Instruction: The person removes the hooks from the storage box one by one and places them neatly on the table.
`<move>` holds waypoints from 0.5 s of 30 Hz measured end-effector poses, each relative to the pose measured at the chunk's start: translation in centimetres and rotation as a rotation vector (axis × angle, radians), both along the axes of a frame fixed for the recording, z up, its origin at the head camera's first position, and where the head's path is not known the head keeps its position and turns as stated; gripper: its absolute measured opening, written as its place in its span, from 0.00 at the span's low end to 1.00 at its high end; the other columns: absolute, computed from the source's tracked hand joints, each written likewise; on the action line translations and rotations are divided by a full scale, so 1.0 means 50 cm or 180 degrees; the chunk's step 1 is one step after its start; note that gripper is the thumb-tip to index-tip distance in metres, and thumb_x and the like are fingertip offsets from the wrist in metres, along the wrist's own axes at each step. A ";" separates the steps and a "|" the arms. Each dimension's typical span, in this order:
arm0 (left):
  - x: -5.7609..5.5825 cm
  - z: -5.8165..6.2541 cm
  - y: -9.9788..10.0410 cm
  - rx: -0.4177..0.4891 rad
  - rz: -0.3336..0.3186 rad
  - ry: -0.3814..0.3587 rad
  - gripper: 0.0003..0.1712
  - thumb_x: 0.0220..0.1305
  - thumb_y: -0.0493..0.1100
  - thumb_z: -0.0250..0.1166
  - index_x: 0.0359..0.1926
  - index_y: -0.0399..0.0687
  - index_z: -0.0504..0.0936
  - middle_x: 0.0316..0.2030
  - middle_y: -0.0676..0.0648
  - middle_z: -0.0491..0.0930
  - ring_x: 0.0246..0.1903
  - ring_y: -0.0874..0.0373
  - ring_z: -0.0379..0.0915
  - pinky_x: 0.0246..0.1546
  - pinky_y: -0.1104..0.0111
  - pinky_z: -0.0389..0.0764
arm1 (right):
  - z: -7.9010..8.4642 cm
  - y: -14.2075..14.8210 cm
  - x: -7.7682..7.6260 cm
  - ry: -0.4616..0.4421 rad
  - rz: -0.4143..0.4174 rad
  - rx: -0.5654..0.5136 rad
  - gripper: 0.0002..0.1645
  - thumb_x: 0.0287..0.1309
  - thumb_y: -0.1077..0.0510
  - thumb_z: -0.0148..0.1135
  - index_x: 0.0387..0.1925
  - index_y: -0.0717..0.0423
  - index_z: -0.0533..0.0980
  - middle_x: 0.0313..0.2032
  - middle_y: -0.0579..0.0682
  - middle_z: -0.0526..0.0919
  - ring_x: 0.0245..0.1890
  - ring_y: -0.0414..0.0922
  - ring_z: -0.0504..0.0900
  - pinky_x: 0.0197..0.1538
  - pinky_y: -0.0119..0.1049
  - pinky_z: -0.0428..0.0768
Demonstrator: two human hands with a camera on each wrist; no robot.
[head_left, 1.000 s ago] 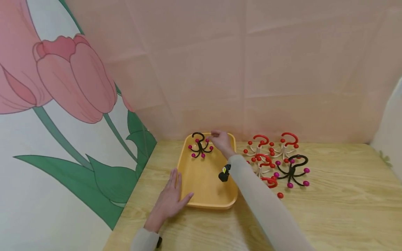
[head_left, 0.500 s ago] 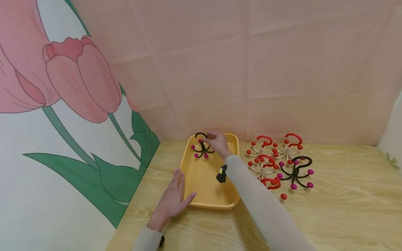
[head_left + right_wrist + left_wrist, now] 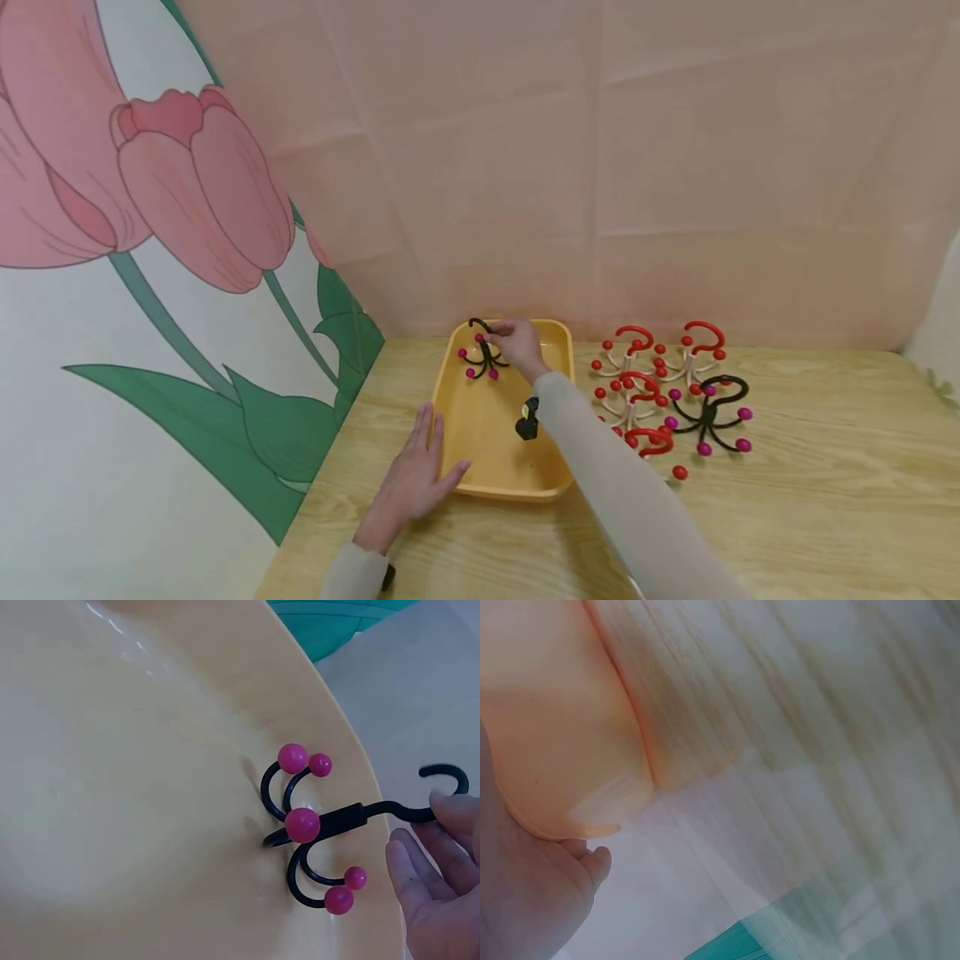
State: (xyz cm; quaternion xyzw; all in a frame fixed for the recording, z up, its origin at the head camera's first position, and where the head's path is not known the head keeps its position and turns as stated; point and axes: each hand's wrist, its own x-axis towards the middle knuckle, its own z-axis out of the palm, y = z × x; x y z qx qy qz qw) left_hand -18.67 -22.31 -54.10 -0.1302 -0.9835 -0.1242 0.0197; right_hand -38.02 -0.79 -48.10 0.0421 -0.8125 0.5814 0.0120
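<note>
A black multi-arm hook hanger [image 3: 341,823] with magenta ball tips stands near the far left corner of a yellow tray [image 3: 495,450]. My right hand [image 3: 519,346] pinches its curved top between thumb and fingers, as the right wrist view shows closely. With fingers extended, my left hand [image 3: 408,479] rests against the tray's near left edge. In the left wrist view part of that hand [image 3: 536,892] lies beside the tray wall, most of its fingers out of sight.
Right of the tray, several white hook hangers [image 3: 628,408] with red hooks and red balls are grouped. Another black hanger [image 3: 707,414] with magenta balls stands beside them on the wooden table [image 3: 825,467]. A pink cloth-like backdrop [image 3: 480,183] rises behind the tray.
My right hand has moved left to the black hook hanger and taken hold of its top. The hanger's hook has turned slightly. My left hand keeps its place at the tray.
</note>
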 end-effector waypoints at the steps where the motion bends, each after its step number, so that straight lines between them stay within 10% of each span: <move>1: 0.000 0.000 0.000 0.0005 -0.0008 0.0010 0.55 0.76 0.72 0.49 0.83 0.37 0.49 0.85 0.36 0.36 0.86 0.42 0.32 0.81 0.49 0.60 | 0.000 -0.001 0.000 0.0003 -0.0007 0.0012 0.15 0.68 0.59 0.69 0.52 0.61 0.87 0.52 0.60 0.90 0.54 0.57 0.88 0.57 0.51 0.87; 15: 0.003 0.003 0.001 0.0012 0.0004 0.0027 0.56 0.76 0.75 0.46 0.84 0.37 0.48 0.85 0.34 0.38 0.86 0.43 0.33 0.82 0.50 0.59 | -0.010 -0.008 0.009 0.0221 -0.0008 -0.0086 0.15 0.71 0.57 0.67 0.53 0.61 0.87 0.49 0.60 0.92 0.48 0.56 0.91 0.39 0.35 0.85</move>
